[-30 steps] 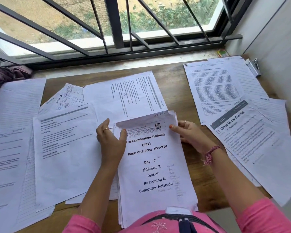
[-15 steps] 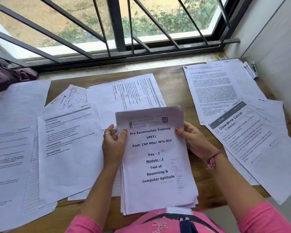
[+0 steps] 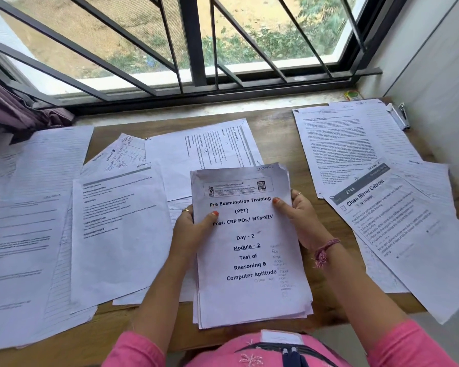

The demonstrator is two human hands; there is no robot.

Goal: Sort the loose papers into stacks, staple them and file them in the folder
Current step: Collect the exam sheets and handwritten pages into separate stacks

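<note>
Hands (image 3: 245,229) gripping paper stack (image 3: 252,250), loose sheets (image 3: 117,229) around

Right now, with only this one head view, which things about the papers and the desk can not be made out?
- Held stack: number of sheets, only edges show; lower pages covered by the cover sheet.
- Left hand and right hand: fingers behind the stack hidden.
- Stapler: too small to tell if loaded.
- Folder: none visible.
- Left papers: cut by the frame edge, print blurred.
</note>
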